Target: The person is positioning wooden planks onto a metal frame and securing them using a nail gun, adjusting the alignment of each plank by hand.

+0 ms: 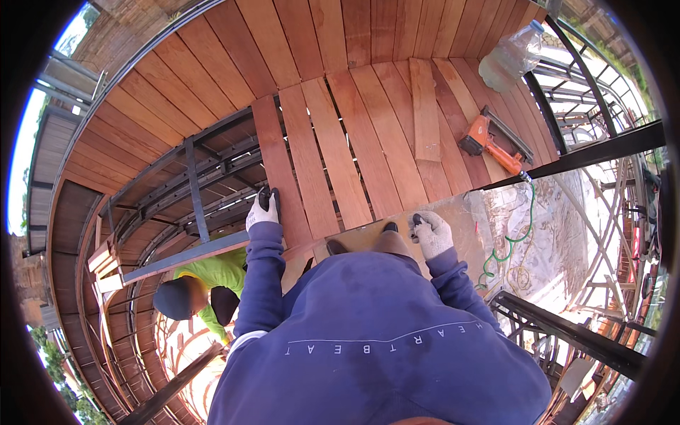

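Observation:
My left hand (263, 210), in a white glove with dark fingertips, grips the near left edge of the leftmost wooden plank (276, 166). That plank lies in a row of reddish-brown planks, with narrow gaps between several of them. My right hand (431, 234), gloved the same way, is beside the planks' near ends with its fingers curled in. Whether anything is inside it is hidden. An orange nail gun (489, 142) lies on the planks to the right, joined to a green coiled air hose (530, 219). A short loose board (426, 113) rests on top of the row.
Left of the planks the dark metal frame (197, 188) is uncovered. Below it, a person in a bright green shirt (219, 265) and dark cap bends over. A clear plastic bottle (511, 60) stands at the far right. A black beam (602, 152) runs along the right.

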`<state>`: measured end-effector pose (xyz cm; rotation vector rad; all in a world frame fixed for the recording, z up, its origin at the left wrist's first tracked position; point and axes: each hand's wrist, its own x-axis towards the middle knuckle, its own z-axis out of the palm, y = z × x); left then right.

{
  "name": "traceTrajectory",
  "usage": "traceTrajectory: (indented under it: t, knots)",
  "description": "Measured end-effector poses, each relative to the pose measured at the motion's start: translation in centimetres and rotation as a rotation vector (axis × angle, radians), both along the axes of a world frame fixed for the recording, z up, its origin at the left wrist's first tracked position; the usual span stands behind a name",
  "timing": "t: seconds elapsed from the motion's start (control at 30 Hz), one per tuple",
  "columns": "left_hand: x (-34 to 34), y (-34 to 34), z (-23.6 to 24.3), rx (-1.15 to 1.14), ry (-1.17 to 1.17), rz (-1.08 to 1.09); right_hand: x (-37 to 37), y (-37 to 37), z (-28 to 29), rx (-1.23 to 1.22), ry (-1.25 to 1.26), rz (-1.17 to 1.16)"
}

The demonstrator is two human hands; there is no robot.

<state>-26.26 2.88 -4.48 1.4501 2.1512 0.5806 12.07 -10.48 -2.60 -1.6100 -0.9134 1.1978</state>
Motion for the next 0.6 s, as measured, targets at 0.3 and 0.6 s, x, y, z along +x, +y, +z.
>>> traceTrajectory:
  t: [0.3, 0.6]
  knots:
    - [-1.5, 0.3, -1.8, -0.089, 0.154, -0.101, -6.7, 2.4, -3.5, -0.229, 0.646, 0.018]
    - [-4.3, 1.6, -5.4, -0.090, 0.110, -0.065, -6.0, 1.6, -5.9, -0.189, 0.699, 0.263]
